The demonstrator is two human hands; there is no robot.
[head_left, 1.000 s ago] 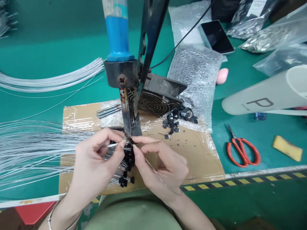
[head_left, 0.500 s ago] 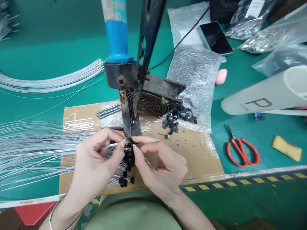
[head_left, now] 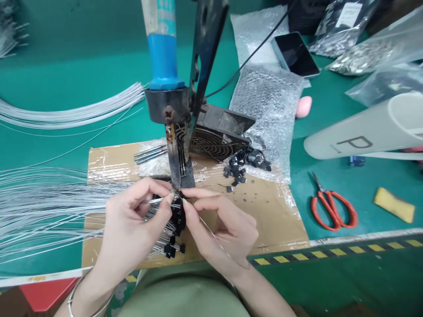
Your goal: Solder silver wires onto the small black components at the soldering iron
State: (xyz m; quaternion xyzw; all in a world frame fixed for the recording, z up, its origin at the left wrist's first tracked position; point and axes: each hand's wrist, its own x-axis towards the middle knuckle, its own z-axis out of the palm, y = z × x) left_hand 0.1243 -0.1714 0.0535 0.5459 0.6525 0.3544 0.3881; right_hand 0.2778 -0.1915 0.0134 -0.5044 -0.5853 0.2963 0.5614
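Pinching partly hidden wire (head_left: 154, 200), left hand (head_left: 134, 222)

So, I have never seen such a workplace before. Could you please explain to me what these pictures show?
Of course. There is no robot here: a person works with two bare hands, seen by a camera on the person's head, looking forward and down.

The blue-handled tool pointing downward in a black holder looks like a soldering iron. Just below its tip, the left hand pinches a grey wire, and the right hand holds a thin strand. Whether these touch the tip is too small to tell.

On the green table lies a cardboard sheet, with a pile of small black parts beside a fan. Many loose wires spread on the left; on the right are red-handled cutters and a yellow sponge.
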